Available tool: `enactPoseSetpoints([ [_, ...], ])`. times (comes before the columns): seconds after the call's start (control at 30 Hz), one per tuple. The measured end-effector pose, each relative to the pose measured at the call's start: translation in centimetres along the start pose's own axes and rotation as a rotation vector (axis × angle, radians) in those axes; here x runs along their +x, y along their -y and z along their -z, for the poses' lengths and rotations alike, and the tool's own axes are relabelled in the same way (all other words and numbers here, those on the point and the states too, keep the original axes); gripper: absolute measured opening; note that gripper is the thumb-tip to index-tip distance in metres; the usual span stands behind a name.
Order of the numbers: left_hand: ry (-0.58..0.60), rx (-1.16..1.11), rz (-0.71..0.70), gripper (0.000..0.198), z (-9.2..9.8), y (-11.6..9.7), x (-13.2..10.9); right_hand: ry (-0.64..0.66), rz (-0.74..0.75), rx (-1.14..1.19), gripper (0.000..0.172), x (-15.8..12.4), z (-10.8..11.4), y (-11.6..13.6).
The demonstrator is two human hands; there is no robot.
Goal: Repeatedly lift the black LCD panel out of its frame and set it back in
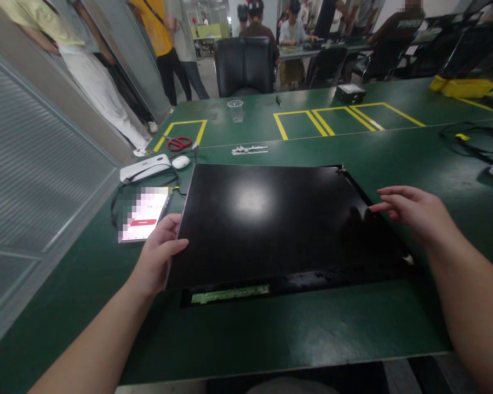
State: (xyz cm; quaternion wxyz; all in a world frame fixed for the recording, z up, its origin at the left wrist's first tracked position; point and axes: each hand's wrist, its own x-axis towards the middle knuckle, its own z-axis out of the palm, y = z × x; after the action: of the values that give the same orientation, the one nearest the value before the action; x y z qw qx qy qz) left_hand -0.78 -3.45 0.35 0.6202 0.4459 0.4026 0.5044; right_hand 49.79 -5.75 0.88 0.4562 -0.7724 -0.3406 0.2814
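A glossy black screen panel (pixel 279 219) lies in front of me, above a thin black frame (pixel 353 183) that shows along the right side and front. A strip of green circuit board (pixel 230 294) shows below its near left edge. My left hand (pixel 160 249) grips the panel's left edge, thumb on the top face and fingers at the side. That edge looks slightly raised. Over at the right edge, my right hand (pixel 411 210) has its fingers stretched out and apart, a fingertip at or very near the border. Contact there is hard to tell.
Left of the panel lie a lit phone (pixel 145 213), a white device (pixel 145 167), a white mouse (pixel 181 162) and red scissors (pixel 179 144). Beyond it are a small grey-white part (pixel 250 149), a plastic cup (pixel 235 111) and a black box (pixel 350 93). Cables (pixel 472 139) lie right.
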Motion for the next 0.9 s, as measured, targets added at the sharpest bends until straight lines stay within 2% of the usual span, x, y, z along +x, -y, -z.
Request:
enactPoseSetpoints([
  [0.23,0.020,-0.001,0.045,0.038,-0.4,0.3,0.2,-0.029,0.025,-0.053,0.024,0.1,0.1,-0.3],
  [0.47,-0.071,0.061,0.090,0.037,-0.5,0.4,0.4,-0.082,0.098,-0.318,0.028,-0.3,-0.2,-0.2],
  [0.6,-0.072,0.073,0.100,0.037,-0.6,0.4,0.5,-0.080,0.105,-0.382,0.027,-0.5,-0.3,0.0],
  [0.73,-0.067,0.082,0.131,0.039,-1.0,0.1,0.6,-0.093,0.106,-0.436,0.022,-0.8,-0.3,0.3],
  [0.9,-0.086,0.117,0.185,0.044,-1.6,-0.5,0.7,-0.093,0.140,-0.465,0.024,-0.7,-0.5,0.2],
])
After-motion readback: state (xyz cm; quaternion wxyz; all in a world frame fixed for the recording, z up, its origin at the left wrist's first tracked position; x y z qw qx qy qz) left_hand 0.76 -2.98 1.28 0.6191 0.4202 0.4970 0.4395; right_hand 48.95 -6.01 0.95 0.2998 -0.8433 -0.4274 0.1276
